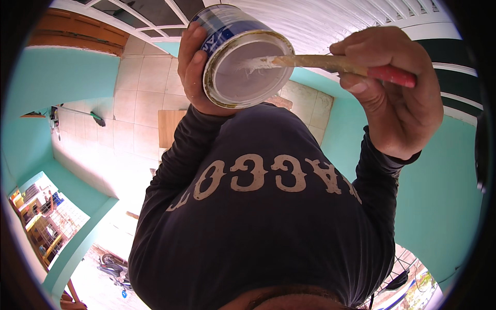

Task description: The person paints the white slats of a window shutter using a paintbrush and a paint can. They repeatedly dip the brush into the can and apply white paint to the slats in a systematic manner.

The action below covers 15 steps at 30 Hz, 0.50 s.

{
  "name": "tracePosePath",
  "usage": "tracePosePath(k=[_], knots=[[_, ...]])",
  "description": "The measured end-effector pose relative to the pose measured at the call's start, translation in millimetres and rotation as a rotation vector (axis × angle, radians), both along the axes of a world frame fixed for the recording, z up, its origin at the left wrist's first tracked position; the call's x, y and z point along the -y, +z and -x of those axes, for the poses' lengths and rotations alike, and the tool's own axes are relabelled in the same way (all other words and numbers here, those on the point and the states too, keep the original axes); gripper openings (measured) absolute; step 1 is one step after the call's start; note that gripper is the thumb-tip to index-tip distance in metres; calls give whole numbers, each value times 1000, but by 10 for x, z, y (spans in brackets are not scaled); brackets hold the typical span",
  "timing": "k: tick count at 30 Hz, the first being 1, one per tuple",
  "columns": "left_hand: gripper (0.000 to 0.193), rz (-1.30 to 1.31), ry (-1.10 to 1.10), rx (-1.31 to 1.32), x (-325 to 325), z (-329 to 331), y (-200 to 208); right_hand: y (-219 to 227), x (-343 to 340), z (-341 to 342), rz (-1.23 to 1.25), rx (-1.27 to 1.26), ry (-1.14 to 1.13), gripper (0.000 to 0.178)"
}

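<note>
My left hand [194,72] is wrapped round the side of a blue and silver paint can [230,33], holding it up with its round mouth facing me. Whitish paint [232,77] shows inside a rim stained yellow-brown. In my right hand [398,88] is a paintbrush [330,63] with a worn wooden handle that is red at its end. The handle is pinched between thumb and fingers. White-coated bristles lie over the mouth of the can; whether they touch the paint, I cannot tell.
White slatted panels [330,20] and a barred window [139,15] stand ahead. Turquoise walls [67,77] rise on both sides. A broom [95,119] lies on the tiled floor [150,77] at left, near a wooden board [168,126]. A motorbike [113,268] is at lower left.
</note>
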State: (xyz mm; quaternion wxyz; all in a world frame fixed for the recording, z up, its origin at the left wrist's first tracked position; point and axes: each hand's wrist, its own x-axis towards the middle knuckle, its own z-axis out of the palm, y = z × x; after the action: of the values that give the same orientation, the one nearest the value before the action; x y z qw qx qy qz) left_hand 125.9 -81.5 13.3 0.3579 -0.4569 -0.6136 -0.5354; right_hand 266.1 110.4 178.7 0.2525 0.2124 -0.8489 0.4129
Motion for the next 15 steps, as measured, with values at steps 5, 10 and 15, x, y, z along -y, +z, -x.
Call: tracePosePath(k=[5, 10, 15], knots=[[90, 17, 11, -28, -6, -4, 24, 138, 23, -21, -197, 34, 41, 25], [85, 43, -23, -20, -24, -8, 51, 229, 110, -23, -269, 234, 99, 34], [80, 166, -36, 22, -3, -96, 81, 74, 136, 138, -309, 315, 93, 31]])
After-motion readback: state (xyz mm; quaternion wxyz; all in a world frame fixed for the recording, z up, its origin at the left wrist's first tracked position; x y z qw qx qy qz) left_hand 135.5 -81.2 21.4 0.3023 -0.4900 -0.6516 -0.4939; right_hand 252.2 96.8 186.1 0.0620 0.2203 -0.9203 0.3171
